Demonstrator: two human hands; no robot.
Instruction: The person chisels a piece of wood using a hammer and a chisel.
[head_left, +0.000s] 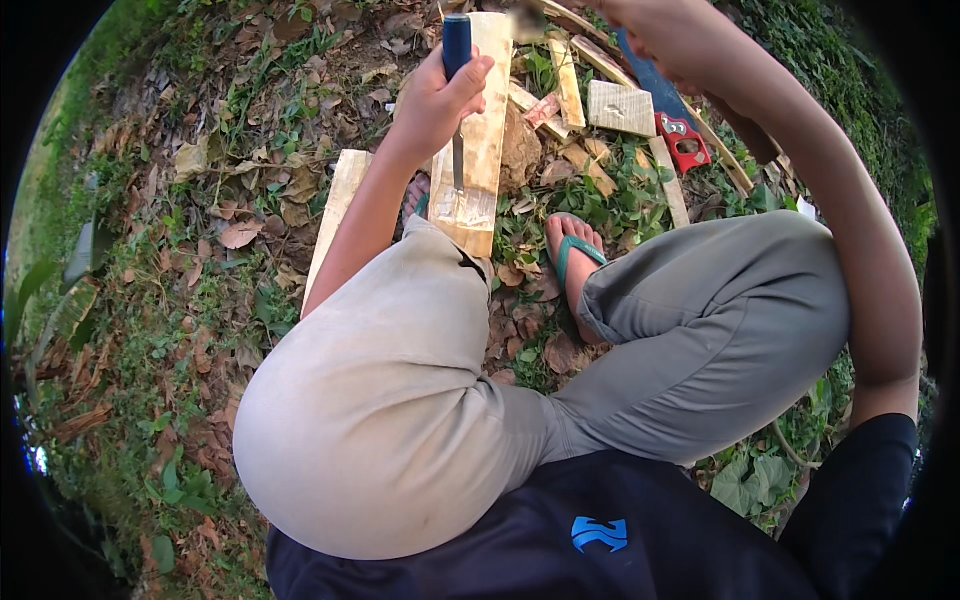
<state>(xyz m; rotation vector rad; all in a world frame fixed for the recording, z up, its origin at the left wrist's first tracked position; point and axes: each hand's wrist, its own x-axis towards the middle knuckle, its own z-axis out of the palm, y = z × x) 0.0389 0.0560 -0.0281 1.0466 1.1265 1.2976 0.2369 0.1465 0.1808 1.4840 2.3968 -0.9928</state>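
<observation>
My left hand (437, 105) is closed around the blue handle of a chisel (458, 165). The blade points down, its tip on a cut, pale patch near the close end of a wooden board (485, 110). My right hand (655, 40) is raised at the top edge, partly out of view. Its fingers are curled round what looks like a hammer, whose brown handle (748, 130) shows behind my forearm; the blurred head seems to be above the board's far end. My left foot (417, 193) is beside the board, partly hidden by my arm and trousers.
A handsaw (684, 143) with a red grip and blue blade lies at the right, next to a wood block (620, 108) and several offcuts. A brown stone (520, 150) touches the board's right side. Another plank (340, 195) lies left. Dry leaves and plants cover the ground.
</observation>
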